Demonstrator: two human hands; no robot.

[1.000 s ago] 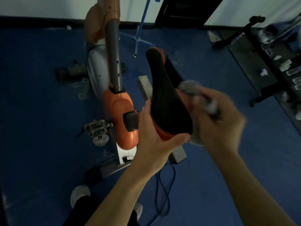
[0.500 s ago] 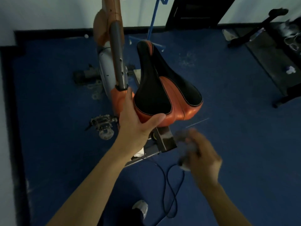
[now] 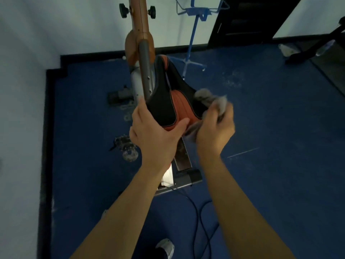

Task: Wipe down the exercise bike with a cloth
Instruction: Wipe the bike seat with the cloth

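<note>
Steadying the saddle (image 3: 164,105) with curled left hand (image 3: 155,135) fingers lets the right hand (image 3: 214,131), clenching the cloth (image 3: 211,99), rub its right edge firmly.

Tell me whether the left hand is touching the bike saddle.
Touching. The head view shows the left hand gripping the rear edge of the saddle, thumb pressed onto the orange back and fingers along its left side.

The single view came from a camera on the person's head, looking forward and steeply down along both forearms. It sat close above the saddle (image 3: 168,101) of the exercise bike (image 3: 141,53), with the blue floor (image 3: 270,128) spread wide below and the wall (image 3: 56,25) at the top edge. No second view overlapped it.
</note>
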